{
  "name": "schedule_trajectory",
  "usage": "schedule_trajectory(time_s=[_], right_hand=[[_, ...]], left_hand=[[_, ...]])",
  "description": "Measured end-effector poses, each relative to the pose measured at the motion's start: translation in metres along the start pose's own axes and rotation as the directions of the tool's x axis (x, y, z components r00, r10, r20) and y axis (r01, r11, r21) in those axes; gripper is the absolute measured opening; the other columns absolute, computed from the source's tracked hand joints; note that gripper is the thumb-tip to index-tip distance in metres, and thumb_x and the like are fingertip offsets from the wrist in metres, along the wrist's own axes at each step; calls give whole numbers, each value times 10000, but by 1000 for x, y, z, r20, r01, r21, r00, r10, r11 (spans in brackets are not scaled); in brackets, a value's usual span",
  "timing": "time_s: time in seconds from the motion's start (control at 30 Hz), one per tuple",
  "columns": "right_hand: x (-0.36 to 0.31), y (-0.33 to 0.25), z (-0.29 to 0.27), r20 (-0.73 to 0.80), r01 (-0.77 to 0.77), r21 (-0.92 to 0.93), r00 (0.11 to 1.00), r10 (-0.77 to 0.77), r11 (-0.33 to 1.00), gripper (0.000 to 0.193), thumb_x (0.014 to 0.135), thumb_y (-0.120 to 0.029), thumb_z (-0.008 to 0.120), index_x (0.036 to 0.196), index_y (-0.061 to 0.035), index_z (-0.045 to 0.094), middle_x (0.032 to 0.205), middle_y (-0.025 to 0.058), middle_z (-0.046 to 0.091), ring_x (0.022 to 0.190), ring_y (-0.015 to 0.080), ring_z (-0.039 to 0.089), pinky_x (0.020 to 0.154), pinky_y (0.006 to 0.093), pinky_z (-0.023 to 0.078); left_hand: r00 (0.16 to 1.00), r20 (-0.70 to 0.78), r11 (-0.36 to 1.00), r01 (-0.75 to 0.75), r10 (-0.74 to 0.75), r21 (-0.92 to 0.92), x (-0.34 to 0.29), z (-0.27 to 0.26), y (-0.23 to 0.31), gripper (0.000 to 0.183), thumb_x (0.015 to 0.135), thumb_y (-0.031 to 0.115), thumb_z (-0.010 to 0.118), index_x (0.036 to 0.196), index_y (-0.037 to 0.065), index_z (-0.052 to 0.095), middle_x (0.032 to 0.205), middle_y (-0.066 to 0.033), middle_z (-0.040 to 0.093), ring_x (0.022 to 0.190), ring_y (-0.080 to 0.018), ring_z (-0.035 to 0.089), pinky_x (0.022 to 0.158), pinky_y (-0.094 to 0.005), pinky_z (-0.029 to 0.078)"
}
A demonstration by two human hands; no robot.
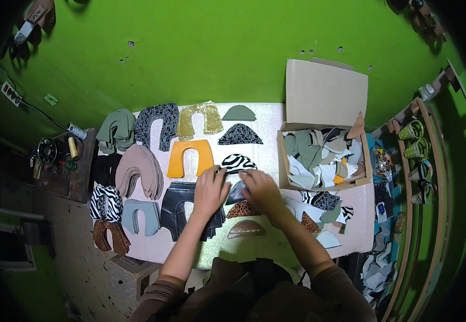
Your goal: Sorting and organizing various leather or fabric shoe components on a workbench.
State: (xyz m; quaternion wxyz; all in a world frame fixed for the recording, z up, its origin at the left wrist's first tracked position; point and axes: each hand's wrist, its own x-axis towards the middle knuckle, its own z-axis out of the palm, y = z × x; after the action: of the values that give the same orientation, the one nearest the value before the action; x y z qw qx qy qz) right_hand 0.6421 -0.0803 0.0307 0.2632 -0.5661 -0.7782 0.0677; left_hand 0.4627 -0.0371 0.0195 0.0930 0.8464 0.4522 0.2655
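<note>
My left hand (210,190) and my right hand (260,191) rest side by side on a white table (268,145), both touching a small dark grey half-round cut piece (236,192) between them. A zebra-striped half-round piece (238,162) lies just beyond my fingers. A leopard-print piece (242,210) and a brown piece (246,229) lie just below my hands. My left hand also overlaps a stack of black U-shaped pieces (182,212). An orange U-shaped piece (189,157) lies beyond my left hand.
An open cardboard box (324,147) full of mixed offcuts stands at the right. Stacks of U-shaped pieces in green, patterned, tan, zebra and brown cover the table's left side. Loose scraps (324,209) lie at the right front. A green wall stands behind; shelves run along the right.
</note>
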Motion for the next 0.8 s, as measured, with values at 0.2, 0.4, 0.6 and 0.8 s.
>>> schedule_trajectory(time_s=[0.2, 0.4, 0.6, 0.8], right_hand=[[-88, -16, 9, 29, -27, 15, 999, 26, 1000, 354, 758, -181, 614, 1087, -64, 552, 1047, 117, 547, 951, 266, 532, 769, 380, 437], [-157, 0, -7, 19, -148, 30, 989, 147, 989, 356, 725, -121, 633, 1064, -47, 555, 1038, 135, 537, 973, 311, 519, 842, 411, 417], [-178, 33, -34, -33, -227, -179, 974, 225, 957, 456, 706, -146, 651, 1122, -12, 523, 1111, 181, 498, 1057, 329, 468, 909, 420, 378], [-184, 64, -35, -142, -241, -352, 969, 203, 904, 405, 693, -196, 649, 1034, 4, 568, 1033, 153, 549, 978, 281, 517, 828, 384, 408]], left_hand=[[997, -74, 988, -29, 18, -150, -61, 7, 57, 263, 778, 155, 608, 1000, 16, 587, 1018, -121, 573, 939, -293, 543, 839, -395, 406], [997, 71, 977, -15, 31, -214, -87, 29, 94, 244, 799, 160, 587, 1002, 24, 592, 1015, -117, 575, 940, -284, 549, 822, -368, 422], [980, 196, 965, 8, 46, -263, -90, 49, 131, 217, 808, 147, 553, 999, 49, 587, 1002, -105, 559, 940, -273, 546, 805, -372, 431], [982, 184, 959, 18, 36, -283, -93, 61, 163, 203, 807, 151, 551, 973, 37, 581, 956, -114, 558, 891, -287, 554, 782, -393, 439]])
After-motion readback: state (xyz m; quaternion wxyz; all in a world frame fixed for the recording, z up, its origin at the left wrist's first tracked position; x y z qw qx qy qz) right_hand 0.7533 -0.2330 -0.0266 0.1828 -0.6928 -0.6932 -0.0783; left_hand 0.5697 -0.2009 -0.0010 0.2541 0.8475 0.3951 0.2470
